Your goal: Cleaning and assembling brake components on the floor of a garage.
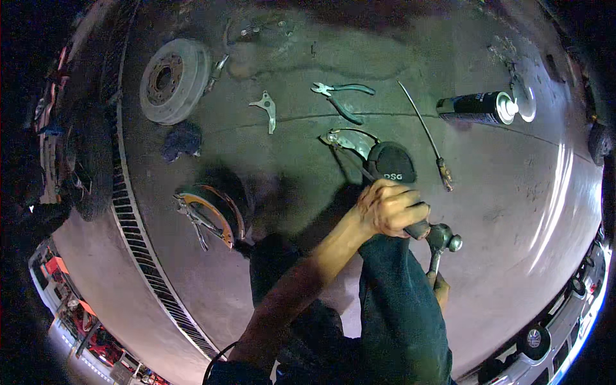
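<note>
My left hand (393, 208) is closed round the dark handle of a long tool (418, 230), whose shaft runs toward a curved metal piece (350, 141) under or beside my black shoe (391, 160). My right hand (440, 292), mostly hidden by my leg, grips a ball-peen hammer (443, 237); its head is near that handle's end. Cutting pliers (346, 88) lie open beyond the shoe. A long screwdriver (443, 170) lies to its right. A pair of curved brake shoes (224, 231), with locking pliers (199, 221) on one, sits to the left.
A drum (173, 80), dark cloth (181, 142), flat bracket (268, 112) and spray can (475, 108) lie around me on the concrete floor. A drain grate (141, 244) runs along the left. A dark tyre (93, 186) is beyond it. A vehicle (558, 333) stands at lower right.
</note>
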A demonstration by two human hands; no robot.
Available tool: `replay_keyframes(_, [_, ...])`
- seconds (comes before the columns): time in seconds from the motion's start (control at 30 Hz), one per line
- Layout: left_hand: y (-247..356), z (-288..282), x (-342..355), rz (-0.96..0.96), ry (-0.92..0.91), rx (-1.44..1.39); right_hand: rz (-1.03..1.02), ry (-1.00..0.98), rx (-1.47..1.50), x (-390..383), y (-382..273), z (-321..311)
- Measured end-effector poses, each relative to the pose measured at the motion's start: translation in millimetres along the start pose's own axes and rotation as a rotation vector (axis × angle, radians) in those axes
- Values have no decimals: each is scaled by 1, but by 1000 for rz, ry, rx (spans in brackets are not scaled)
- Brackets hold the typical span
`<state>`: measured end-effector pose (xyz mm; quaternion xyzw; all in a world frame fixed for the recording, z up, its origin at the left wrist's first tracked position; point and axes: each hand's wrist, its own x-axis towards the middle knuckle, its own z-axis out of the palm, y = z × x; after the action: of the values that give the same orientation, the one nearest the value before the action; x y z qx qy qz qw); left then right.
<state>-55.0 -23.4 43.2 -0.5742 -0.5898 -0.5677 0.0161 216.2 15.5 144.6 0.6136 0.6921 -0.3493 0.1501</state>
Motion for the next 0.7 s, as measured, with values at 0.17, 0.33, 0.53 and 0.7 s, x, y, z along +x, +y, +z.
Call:
replay_keyframes(0.17, [-3,-2,3,8,-60,29,-15,61,-9,-1,1,2])
replay_keyframes(0.33, [-4,-4,8,51,-47,35,51,-30,12,2,1,0])
replay_keyframes(0.53, [-4,-3,8,37,-31,28,-8,38,-25,0,4,3])
replay_keyframes(0.7, [-3,-2,6,45,-52,23,-38,1,19,1,5,2])
